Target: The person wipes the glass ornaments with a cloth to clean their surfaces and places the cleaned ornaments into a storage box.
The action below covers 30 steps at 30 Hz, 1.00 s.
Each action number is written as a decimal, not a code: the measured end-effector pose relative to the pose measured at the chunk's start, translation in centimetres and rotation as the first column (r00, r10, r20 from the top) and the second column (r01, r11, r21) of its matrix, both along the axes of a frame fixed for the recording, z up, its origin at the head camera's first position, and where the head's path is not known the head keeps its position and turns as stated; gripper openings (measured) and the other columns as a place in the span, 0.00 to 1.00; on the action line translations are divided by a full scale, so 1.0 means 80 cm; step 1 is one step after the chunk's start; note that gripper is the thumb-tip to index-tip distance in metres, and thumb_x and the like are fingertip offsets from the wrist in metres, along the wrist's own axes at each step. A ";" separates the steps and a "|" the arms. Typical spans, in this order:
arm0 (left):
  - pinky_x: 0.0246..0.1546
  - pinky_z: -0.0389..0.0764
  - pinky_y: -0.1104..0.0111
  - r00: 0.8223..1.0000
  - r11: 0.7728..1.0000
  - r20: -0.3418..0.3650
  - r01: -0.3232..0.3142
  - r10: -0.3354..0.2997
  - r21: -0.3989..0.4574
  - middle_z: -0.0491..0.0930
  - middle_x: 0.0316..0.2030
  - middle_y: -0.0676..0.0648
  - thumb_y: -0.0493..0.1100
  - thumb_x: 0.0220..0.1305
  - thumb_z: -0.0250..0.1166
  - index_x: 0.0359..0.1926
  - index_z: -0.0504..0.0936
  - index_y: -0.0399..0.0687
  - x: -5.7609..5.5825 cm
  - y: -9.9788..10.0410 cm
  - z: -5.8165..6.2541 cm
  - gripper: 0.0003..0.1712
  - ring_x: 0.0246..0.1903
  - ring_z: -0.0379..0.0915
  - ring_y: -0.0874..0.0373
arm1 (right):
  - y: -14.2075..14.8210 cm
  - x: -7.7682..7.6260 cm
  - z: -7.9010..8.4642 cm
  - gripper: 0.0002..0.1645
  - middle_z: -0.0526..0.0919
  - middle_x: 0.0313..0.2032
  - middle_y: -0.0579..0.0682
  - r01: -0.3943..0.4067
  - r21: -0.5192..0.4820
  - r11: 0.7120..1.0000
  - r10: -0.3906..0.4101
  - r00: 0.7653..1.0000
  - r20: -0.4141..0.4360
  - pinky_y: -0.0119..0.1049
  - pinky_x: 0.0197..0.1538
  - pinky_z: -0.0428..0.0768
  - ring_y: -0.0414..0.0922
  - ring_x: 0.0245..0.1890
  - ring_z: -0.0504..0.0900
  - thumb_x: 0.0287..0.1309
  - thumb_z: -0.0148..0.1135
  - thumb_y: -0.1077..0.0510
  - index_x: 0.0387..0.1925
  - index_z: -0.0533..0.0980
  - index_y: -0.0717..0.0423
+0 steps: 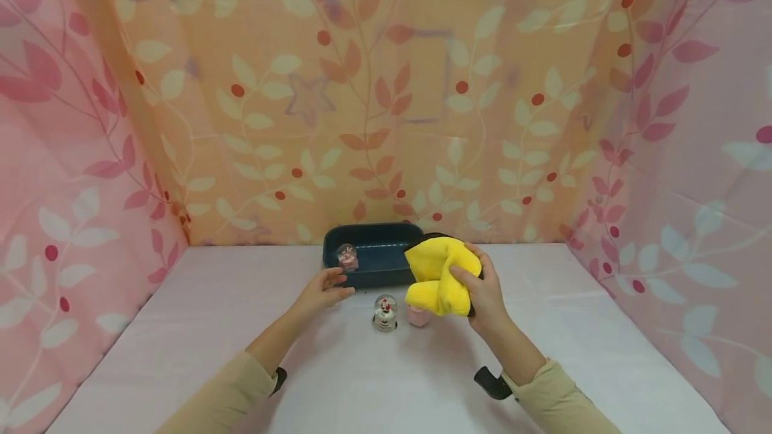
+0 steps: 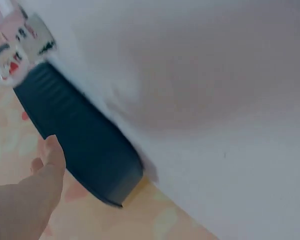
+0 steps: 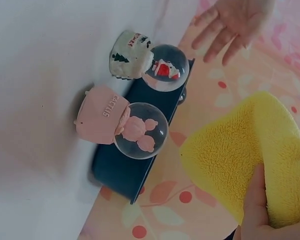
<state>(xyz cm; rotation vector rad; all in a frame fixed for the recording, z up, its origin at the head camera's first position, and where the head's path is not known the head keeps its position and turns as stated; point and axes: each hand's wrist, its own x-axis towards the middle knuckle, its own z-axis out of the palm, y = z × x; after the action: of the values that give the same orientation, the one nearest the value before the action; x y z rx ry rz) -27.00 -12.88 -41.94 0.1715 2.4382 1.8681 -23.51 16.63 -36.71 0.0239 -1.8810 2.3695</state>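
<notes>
My right hand [image 1: 491,297] grips a folded yellow cloth [image 1: 443,270] with a dark underside, thumb pressed on its front. It hangs over the right end of a dark blue tray [image 1: 376,279]. Near the tray's left front corner, my left hand [image 1: 322,290] hovers with loosely spread fingers and holds nothing. Inside the tray's left end sits a small snow globe [image 1: 347,258]. In front stands a snow globe with a white base [image 3: 131,56] and a red-and-white figure. Beside it is one with a pink base [image 3: 102,115], partly covered by the cloth in the head view.
All this stands on a white table [image 1: 241,293]. A patterned curtain [image 1: 271,119] rises behind the tray, with pink printed side panels [image 1: 60,186] at left and right. Black straps [image 1: 492,382] hang at both wrists.
</notes>
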 end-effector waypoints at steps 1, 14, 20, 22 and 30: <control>0.53 0.74 0.52 1.000 1.000 0.013 0.002 -0.002 0.002 0.69 0.60 0.29 0.40 0.63 0.67 0.66 0.61 0.28 0.004 0.002 -0.002 0.37 0.57 0.70 0.37 | 0.001 0.000 0.000 0.34 0.62 0.57 0.52 0.002 -0.003 1.000 -0.002 1.000 0.001 0.33 0.50 0.76 0.49 0.53 0.66 0.65 0.55 0.66 0.69 0.55 0.51; 0.55 0.67 0.40 0.994 1.000 0.111 0.011 -0.009 -0.018 0.63 0.65 0.30 0.39 0.59 0.71 0.70 0.57 0.32 0.038 0.043 -0.027 0.44 0.63 0.60 0.31 | 0.003 0.000 0.003 0.34 0.62 0.57 0.51 0.009 -0.010 1.000 -0.009 1.000 0.003 0.32 0.50 0.76 0.49 0.53 0.66 0.66 0.54 0.66 0.69 0.55 0.51; 0.57 0.67 0.43 0.993 0.999 0.120 -0.014 0.017 -0.030 0.63 0.63 0.27 0.36 0.57 0.71 0.68 0.59 0.32 0.042 0.066 -0.034 0.42 0.62 0.59 0.28 | 0.003 0.001 0.003 0.34 0.62 0.56 0.50 0.011 -0.032 0.999 -0.011 1.000 0.001 0.33 0.50 0.76 0.49 0.53 0.66 0.65 0.54 0.66 0.68 0.55 0.51; 0.57 0.67 0.43 0.991 0.999 0.132 -0.024 0.028 -0.026 0.63 0.63 0.27 0.36 0.56 0.71 0.68 0.59 0.32 0.044 0.072 -0.035 0.43 0.62 0.58 0.28 | 0.003 0.002 0.004 0.34 0.62 0.56 0.50 0.012 -0.037 0.999 -0.012 1.000 0.001 0.33 0.50 0.76 0.49 0.54 0.65 0.65 0.55 0.67 0.68 0.55 0.51; 0.58 0.66 0.43 0.989 0.995 0.114 -0.094 0.098 -0.044 0.63 0.62 0.26 0.31 0.53 0.72 0.67 0.60 0.30 0.046 0.093 -0.039 0.43 0.61 0.60 0.28 | 0.004 0.006 0.007 0.33 0.62 0.56 0.50 0.001 -0.056 0.998 -0.002 1.000 -0.012 0.33 0.51 0.75 0.49 0.54 0.65 0.65 0.55 0.66 0.67 0.56 0.51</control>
<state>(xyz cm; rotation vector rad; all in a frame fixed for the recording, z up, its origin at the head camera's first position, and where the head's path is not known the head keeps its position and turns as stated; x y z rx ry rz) -23.34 -5.42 -45.09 -0.0559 2.4430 1.8099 -23.01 16.93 -36.13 0.0318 -1.8076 2.4147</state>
